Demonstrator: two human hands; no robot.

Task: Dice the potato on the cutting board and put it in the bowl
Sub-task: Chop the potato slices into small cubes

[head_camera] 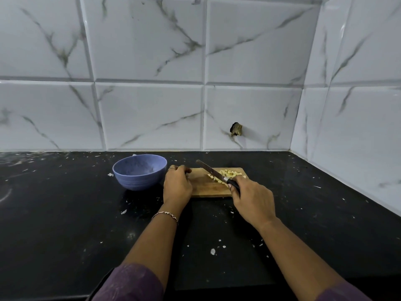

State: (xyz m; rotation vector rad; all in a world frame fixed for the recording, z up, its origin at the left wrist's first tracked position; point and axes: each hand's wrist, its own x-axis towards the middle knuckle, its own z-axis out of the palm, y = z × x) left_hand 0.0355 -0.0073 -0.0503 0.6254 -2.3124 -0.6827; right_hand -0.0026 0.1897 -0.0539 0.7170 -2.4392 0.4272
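Gripping knife (213, 173) in right hand (252, 203), blade over diced potato (229, 173); left hand (177, 185) curled at end of cutting board (206, 189), grip unclear, blue bowl (138, 181) just beside.

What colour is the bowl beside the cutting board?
The bowl is a muted blue-violet, seen in the head view.

One wide-angle view from the person's head faces forward and slightly down across the black tabletop (65, 213). The left hand (177, 185) and right hand (252, 200) sit mid-frame at arm's length. Beyond them the tiled wall (152, 109) fills the upper half.
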